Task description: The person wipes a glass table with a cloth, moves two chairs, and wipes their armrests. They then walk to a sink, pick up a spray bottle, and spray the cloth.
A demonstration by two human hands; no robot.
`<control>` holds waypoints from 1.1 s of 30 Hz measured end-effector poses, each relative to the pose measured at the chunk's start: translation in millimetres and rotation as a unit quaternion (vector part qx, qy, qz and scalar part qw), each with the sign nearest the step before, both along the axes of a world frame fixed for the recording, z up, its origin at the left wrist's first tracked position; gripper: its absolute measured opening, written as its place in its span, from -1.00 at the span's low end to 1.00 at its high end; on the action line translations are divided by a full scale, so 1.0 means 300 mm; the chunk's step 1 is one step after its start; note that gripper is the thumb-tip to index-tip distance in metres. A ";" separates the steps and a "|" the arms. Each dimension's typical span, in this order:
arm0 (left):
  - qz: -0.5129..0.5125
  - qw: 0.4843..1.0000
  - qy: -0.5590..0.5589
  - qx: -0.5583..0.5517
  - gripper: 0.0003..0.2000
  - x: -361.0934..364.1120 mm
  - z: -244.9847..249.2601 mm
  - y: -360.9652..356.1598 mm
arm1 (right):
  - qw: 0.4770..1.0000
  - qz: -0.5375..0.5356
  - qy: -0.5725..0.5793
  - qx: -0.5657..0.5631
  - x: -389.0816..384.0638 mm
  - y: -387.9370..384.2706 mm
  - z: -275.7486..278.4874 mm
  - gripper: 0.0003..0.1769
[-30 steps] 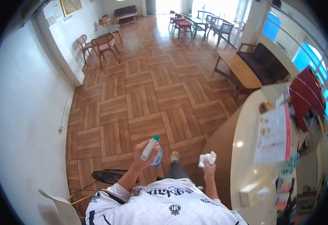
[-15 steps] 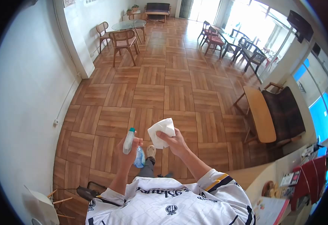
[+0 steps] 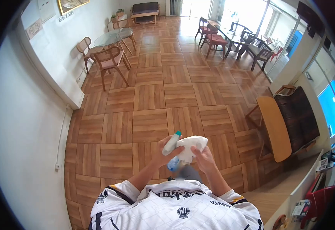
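Observation:
My left hand (image 3: 161,153) is wrapped round the neck of a spray bottle (image 3: 171,144). The bottle has a whitish trigger head with a green nozzle tip, and part of its clear blue body shows below the hand. Folded white tissue or thin cloth (image 3: 192,144) sits in my right hand (image 3: 206,159), pinched under the thumb. Both hands are close together in front of my chest, and the left thumb reaches the near edge of the white piece. Most of the left fingers are hidden behind the bottle.
A round glass table (image 3: 107,39) with wooden chairs (image 3: 110,61) stands at the left wall. Far right are a dark table and chairs (image 3: 215,40). Nearer right, a wooden table (image 3: 273,128) fronts a dark bench (image 3: 299,115). A counter (image 3: 286,207) borders the lower right.
My hands have come together and shifted right in view, so the left one now meets the white piece. The camera has moved forward; the left-hand table and chairs appear closer.

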State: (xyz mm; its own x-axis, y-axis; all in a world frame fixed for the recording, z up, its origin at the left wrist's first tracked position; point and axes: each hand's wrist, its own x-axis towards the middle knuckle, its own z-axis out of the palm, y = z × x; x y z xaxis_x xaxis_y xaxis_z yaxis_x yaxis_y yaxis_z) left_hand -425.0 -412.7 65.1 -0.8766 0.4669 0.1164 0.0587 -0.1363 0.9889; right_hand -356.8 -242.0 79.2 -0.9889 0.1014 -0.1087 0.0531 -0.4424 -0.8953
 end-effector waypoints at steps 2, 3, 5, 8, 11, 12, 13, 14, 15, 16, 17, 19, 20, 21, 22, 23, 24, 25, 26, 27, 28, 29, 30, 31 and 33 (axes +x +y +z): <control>-0.020 1.000 0.008 -0.002 -0.62 -0.204 -0.013 0.094 | 1.000 -0.014 -0.005 0.004 -0.197 0.085 -0.025 -0.63; -0.017 1.000 0.015 -0.008 -0.63 -0.313 -0.022 0.138 | 1.000 -0.014 -0.011 0.025 -0.310 0.135 -0.050 -0.62; -0.006 0.999 0.027 -0.023 -0.64 -0.522 -0.035 0.217 | 0.999 -0.024 -0.013 0.041 -0.554 0.232 -0.107 -0.59; 0.079 0.992 -0.058 0.083 -0.63 -0.840 -0.032 0.327 | 0.982 -0.077 0.051 0.163 -0.956 0.337 -0.092 -0.50; 0.249 0.967 0.051 0.025 -0.67 -1.165 -0.049 0.381 | 0.830 -0.107 0.287 0.465 -1.344 0.376 -0.008 -0.31; 0.307 0.948 0.080 0.014 -0.68 -1.252 -0.045 0.400 | 0.820 -0.064 0.314 0.475 -1.461 0.376 0.005 -0.31; 0.320 0.945 0.071 0.004 -0.68 -1.318 -0.030 0.411 | 0.808 -0.013 0.333 0.486 -1.535 0.348 0.045 -0.31; 0.333 0.941 0.059 -0.004 -0.69 -1.387 0.001 0.415 | 0.793 0.040 0.349 0.498 -1.601 0.328 0.066 -0.31; 0.343 0.938 0.054 -0.008 -0.69 -1.476 0.022 0.420 | 0.823 0.083 0.349 0.441 -1.699 0.317 0.050 -0.33; 0.348 0.936 0.053 -0.013 -0.69 -1.567 0.030 0.429 | 0.848 0.123 0.347 0.382 -1.815 0.307 0.017 -0.34; 0.351 0.935 0.052 -0.019 -0.69 -1.657 0.032 0.436 | 0.869 0.162 0.340 0.322 -1.927 0.307 -0.003 -0.36; 0.356 0.932 0.058 -0.022 -0.66 -1.848 0.013 0.447 | 0.925 0.208 0.243 0.205 -2.134 0.323 -0.031 -0.39; 0.346 0.937 0.026 0.032 -0.66 -1.933 0.018 0.457 | 0.944 0.227 0.190 0.145 -2.230 0.323 -0.039 -0.41; 0.332 0.939 -0.003 0.087 -0.66 -2.038 0.029 0.474 | 0.956 0.240 0.160 0.056 -2.352 0.330 -0.046 -0.46; 0.316 0.938 -0.033 0.142 -0.65 -2.138 0.039 0.490 | 0.961 0.247 0.126 -0.010 -2.468 0.340 -0.053 -0.46; 0.302 0.941 -0.030 0.147 -0.65 -2.257 0.016 0.508 | 0.961 0.250 0.090 -0.076 -2.593 0.358 -0.063 -0.47; 0.286 0.946 -0.026 0.150 -0.65 -2.374 -0.010 0.521 | 0.957 0.248 0.055 -0.142 -2.705 0.374 -0.071 -0.47; 0.265 0.952 -0.021 0.153 -0.65 -2.499 -0.023 0.526 | 0.955 0.239 0.047 -0.170 -2.821 0.390 -0.079 -0.52; 0.242 0.962 0.003 0.127 -0.65 -2.632 -0.018 0.528 | 0.952 0.231 0.043 -0.195 -2.944 0.416 -0.085 -0.56; 0.219 0.970 0.025 0.104 -0.64 -2.759 -0.008 0.538 | 0.950 0.221 0.036 -0.217 -3.056 0.452 -0.085 -0.59; 0.197 0.976 0.043 0.085 -0.63 -2.879 0.000 0.565 | 0.948 0.213 0.026 -0.235 -3.158 0.493 -0.074 -0.62; 0.152 0.984 0.027 0.094 -0.61 -2.993 0.037 0.594 | 0.962 0.168 -0.021 -0.214 -3.255 0.529 -0.050 -0.65; 0.132 0.987 0.036 0.086 -0.59 -3.115 0.042 0.624 | 0.962 0.159 -0.014 -0.221 -3.355 0.564 -0.034 -0.64; 0.113 0.990 0.042 0.074 -0.56 -3.228 0.039 0.651 | 0.961 0.149 -0.010 -0.234 -3.447 0.599 -0.027 -0.62; 0.057 0.996 0.039 0.056 -0.56 -3.428 0.057 0.685 | 0.953 0.144 -0.030 -0.263 -3.612 0.660 -0.027 -0.59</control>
